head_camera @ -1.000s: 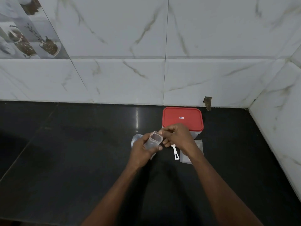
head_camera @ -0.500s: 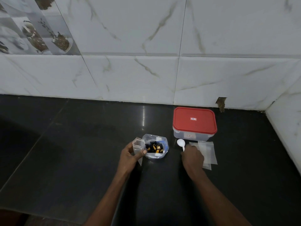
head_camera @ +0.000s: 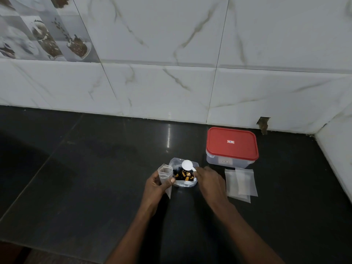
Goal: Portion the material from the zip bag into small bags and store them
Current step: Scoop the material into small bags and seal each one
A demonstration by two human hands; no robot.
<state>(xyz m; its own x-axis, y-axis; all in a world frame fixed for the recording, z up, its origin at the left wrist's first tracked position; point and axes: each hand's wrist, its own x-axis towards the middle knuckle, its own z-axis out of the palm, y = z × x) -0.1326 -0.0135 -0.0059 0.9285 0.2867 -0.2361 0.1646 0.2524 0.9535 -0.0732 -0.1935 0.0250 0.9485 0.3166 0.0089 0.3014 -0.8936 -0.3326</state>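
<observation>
A small clear bag [head_camera: 165, 173] is gripped by the left hand [head_camera: 154, 185], with the thumb pressed across its near face and the fingers curled behind it. The bag is held roughly upright with its mouth pulled open at the top, and it appears empty. It is held just to the left of the zip bag [head_camera: 185, 183], touching or nearly touching that bag's left edge; which of the two cannot be told.

The zip bag is set on the dark surface [head_camera: 95, 168] between the two hands, its mouth spread wide. Dark and orange pieces [head_camera: 183, 175] are seen inside it.

A white spoon [head_camera: 187, 165] is pinched by its handle in the fingertips of the right hand [head_camera: 208, 181]. The round bowl of the spoon is held over the far part of the zip bag's opening, facing up, and nothing is seen in it. Most of the handle is hidden by the fingers.

To the right of the right hand, a loose stack of empty small bags [head_camera: 241, 184] is laid flat on the surface. Just beyond that stack, a clear container [head_camera: 226, 161] is placed near the tiled wall [head_camera: 171, 82], and it is closed by a red lid [head_camera: 231, 143].
</observation>
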